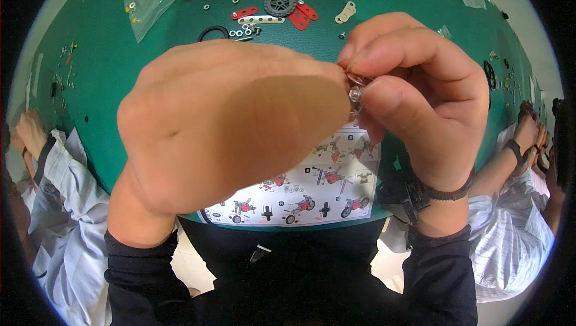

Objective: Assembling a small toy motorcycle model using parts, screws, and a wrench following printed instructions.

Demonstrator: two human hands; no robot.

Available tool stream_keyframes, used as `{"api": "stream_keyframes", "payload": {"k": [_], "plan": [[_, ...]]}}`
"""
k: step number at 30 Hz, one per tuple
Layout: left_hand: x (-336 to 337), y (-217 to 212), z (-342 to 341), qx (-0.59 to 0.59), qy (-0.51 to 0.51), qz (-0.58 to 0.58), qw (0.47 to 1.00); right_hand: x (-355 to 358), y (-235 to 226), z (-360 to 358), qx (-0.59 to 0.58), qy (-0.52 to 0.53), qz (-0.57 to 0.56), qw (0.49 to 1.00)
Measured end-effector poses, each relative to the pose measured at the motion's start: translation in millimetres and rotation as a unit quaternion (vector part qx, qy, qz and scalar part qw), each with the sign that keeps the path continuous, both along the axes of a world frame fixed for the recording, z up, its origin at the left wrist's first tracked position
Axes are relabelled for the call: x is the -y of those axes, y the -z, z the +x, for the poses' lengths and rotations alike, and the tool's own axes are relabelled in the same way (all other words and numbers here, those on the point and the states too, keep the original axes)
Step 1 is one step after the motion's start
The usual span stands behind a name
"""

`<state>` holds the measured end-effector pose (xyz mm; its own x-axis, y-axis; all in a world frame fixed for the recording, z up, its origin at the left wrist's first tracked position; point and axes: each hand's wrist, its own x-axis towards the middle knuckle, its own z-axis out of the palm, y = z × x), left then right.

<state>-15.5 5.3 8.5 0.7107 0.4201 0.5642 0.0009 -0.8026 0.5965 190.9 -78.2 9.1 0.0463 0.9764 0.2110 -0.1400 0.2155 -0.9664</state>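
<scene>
We locate the small silver fastener (pixel 355 94) in the narrow space between the two hands, raised over the bench (pixel 102 98). It lies directly to the right of the left hand (pixel 234 128) and directly to the left of the thumb tip of the right hand (pixel 432 86). Both hands are close to it, so we name neither as nearer. Its visible portion runs roughly toward and away from the body; the fingers cover the rest, so we cannot determine its full long axis.

We note the right hand nearly closed in a pinch: thumb and index finger grip the fastener from its right and far sides, with the other fingers curled behind. The left hand is turned with its back toward us, its thumb-side edge reaching the fastener. Its fingertips are hidden; we cannot tell how far open they are or whether they grip.

Beneath the hands, we find the printed instruction sheet (pixel 288 191) near the bench edge. Beyond them lie a grey wheel (pixel 280 4), a red perforated plate (pixel 300 21), a cream perforated strip (pixel 261 20) and loose nuts (pixel 233 33).
</scene>
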Motion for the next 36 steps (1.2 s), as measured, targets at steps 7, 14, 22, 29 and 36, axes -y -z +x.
{"api": "stream_keyframes", "payload": {"k": [7, 14, 22, 29, 36], "plan": [[0.6, -6.0, 4.5, -0.021, -0.005, -0.01, 1.0, -2.8, -4.1, 4.1, 0.003, -0.006, -0.003, 1.0], [-2.5, 0.4, -5.3, -0.032, -0.013, 0.06, 0.998, -2.5, -3.8, 2.0, -0.013, -0.016, -0.026, 0.999], [2.4, -4.8, -1.7, -0.042, -0.02, 0.095, 0.994, 1.7, -12.7, 1.2, 0.04, -0.006, -0.052, 0.998], [0.2, -4.2, 6.0, 0.029, 0.02, 0.046, 0.998, 2.7, -5.7, 10.4, 0.141, -0.016, 0.089, 0.986], [-3.0, -8.5, 5.1, 0.022, 0.034, 0.01, 0.999, -8.7, -6.2, 27.0, 0.355, -0.007, 0.316, 0.88]]}}
